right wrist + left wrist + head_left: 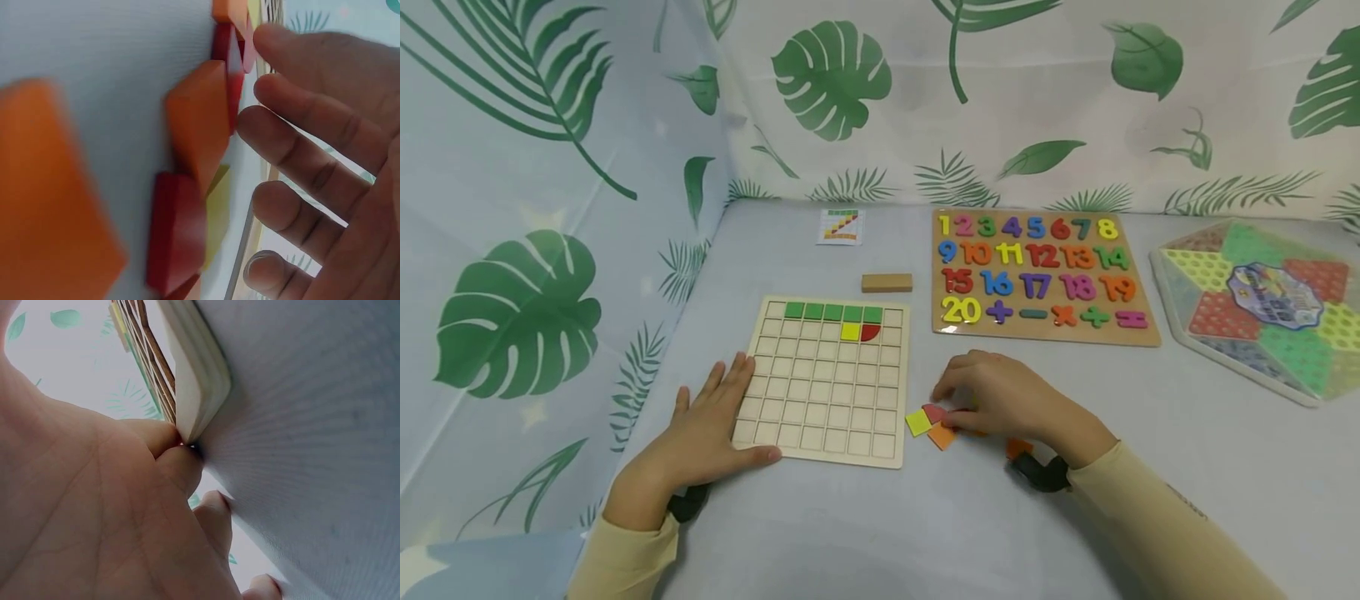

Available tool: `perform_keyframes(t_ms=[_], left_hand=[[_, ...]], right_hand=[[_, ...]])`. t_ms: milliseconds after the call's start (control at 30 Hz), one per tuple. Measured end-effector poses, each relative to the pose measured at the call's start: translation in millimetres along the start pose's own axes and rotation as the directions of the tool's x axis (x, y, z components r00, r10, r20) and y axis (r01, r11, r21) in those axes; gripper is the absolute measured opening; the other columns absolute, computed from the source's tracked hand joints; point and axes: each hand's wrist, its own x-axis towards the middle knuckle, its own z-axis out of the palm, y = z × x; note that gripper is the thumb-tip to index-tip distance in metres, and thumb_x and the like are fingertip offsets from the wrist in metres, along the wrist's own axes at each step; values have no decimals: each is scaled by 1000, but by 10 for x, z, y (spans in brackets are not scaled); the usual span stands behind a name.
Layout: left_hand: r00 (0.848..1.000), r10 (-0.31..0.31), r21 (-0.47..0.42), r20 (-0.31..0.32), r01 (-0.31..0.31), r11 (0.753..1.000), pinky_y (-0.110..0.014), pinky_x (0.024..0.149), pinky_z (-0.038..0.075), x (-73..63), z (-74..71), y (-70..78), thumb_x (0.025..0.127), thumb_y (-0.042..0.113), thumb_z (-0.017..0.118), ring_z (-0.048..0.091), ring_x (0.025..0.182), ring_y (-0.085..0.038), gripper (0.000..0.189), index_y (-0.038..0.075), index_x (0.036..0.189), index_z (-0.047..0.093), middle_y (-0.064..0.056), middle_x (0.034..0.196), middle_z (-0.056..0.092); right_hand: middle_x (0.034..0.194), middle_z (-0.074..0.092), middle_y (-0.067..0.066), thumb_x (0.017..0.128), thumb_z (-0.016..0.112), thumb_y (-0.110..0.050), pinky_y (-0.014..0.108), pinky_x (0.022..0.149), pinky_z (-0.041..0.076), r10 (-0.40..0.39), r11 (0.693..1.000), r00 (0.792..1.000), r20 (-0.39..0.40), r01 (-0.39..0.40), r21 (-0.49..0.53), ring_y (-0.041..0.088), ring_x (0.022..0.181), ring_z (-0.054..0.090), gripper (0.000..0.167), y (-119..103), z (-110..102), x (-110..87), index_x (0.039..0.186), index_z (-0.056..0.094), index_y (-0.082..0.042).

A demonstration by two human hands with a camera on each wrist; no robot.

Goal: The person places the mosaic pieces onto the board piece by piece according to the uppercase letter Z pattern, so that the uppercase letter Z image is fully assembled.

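My left hand (702,436) lies with fingers spread along the left side of a square wooden grid board (906,383); its thumb touches the front edge. In the left wrist view, fingertips meet the board's corner (203,394). Green square tiles (832,312) fill part of the top row, with a yellow square (850,332) and a red quarter-round tile (870,332) below. Right of the board, my right hand (1000,393) hovers over loose tiles, among them a yellow one (917,422) and an orange one (942,436). In the right wrist view its fingers look loosely extended, holding nothing.
A small wooden block (887,283) and a pattern card (840,227) lie behind the board. To the right are a number puzzle board (1037,329) and a hexagonal game board (1262,308). Leaf-printed cloth (925,117) walls the back and left.
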Motion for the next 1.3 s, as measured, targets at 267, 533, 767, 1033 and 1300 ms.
perform_keyframes(t_ms=[267, 533, 767, 1033, 1300], left_hand=[[1000, 5, 11, -2, -5, 1000, -84, 115, 4, -5, -2, 6, 78, 75, 73, 4, 161, -49, 132, 9, 168, 2, -15, 177, 4], [1000, 1, -3, -3, -1, 1000, -85, 115, 3, -14, 1, 0, 78, 76, 74, 4, 161, -49, 132, 9, 168, 3, -15, 177, 4], [1000, -3, -1, -3, 3, 1000, -84, 116, 2, -7, 19, -21, 78, 76, 73, 3, 161, -49, 132, 10, 169, 2, -14, 177, 4], [1000, 0, 9, -9, 0, 1000, -85, 115, 3, 7, 15, -1, 78, 77, 73, 3, 162, -49, 133, 10, 168, 3, -14, 177, 4], [1000, 0, 17, -7, 0, 1000, -85, 115, 4, 1, 2, 5, 78, 77, 73, 4, 161, -49, 133, 10, 168, 3, -15, 177, 4]], right_hand=[[98, 71, -13, 83, 88, -30, 36, 89, 59, 9, 1000, 1000, -4, -9, -19, 6, 93, 61, 20, 29, 45, -145, 101, 81, -24], [91, 71, -13, 82, 89, -27, 33, 83, 57, -17, 998, 999, -49, 14, -67, 5, 85, 57, 17, -8, 71, -134, 96, 80, -22], [86, 68, -13, 81, 88, -27, 32, 78, 55, -49, 995, 993, -105, 39, -97, 5, 81, 56, 15, 2, 52, -85, 91, 79, -21], [89, 71, -9, 79, 89, -26, 34, 80, 55, -68, 995, 984, -163, 56, -81, 11, 85, 62, 18, -30, -14, 143, 92, 79, -20], [101, 74, -5, 84, 87, -32, 40, 87, 53, -8, 997, 987, -160, -4, -77, 16, 95, 66, 23, -203, -9, 560, 102, 81, -19]])
